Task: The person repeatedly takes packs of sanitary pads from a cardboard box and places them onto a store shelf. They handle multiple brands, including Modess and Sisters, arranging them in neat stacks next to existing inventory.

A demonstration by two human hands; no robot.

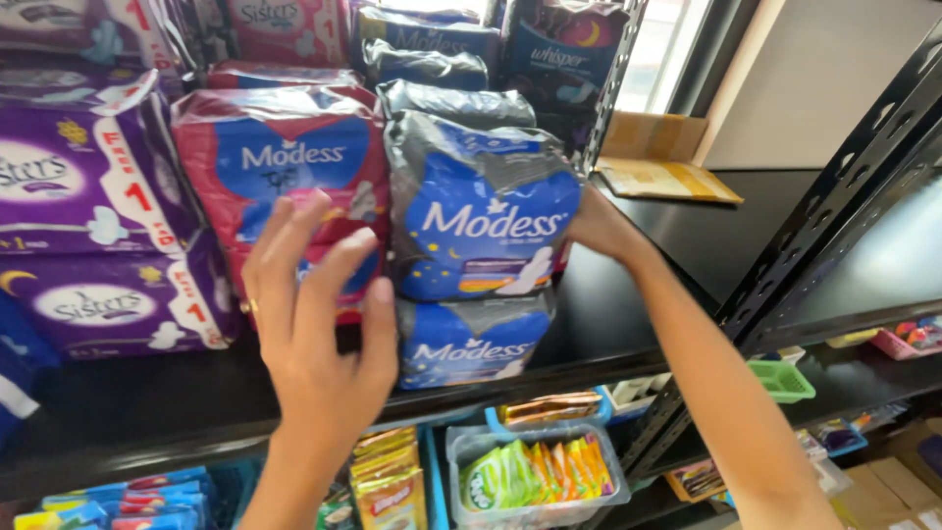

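My right hand (599, 228) is wrapped around the right side of the dark blue pack (479, 211), its grip closed on it, though most of the fingers are hidden behind the pack. That pack stands upright on the black shelf (628, 324), resting on top of a second blue pack (476, 344) that lies beneath it. My left hand (319, 319) is raised in front of the shelf with its back toward me, fingers spread and the grip open, holding nothing; it sits just left of the lower blue pack and in front of the red-and-blue pack (285, 162). I can see a ring on one finger. To the far left stand purple packs (83, 182), and more dark packs (442, 98) are stacked behind. Flattened cardboard (662, 177) lies at the back right of the shelf. Below the shelf, a clear bin (535, 471) holds bright sachets, and a green basket (782, 381) sits off to the right.
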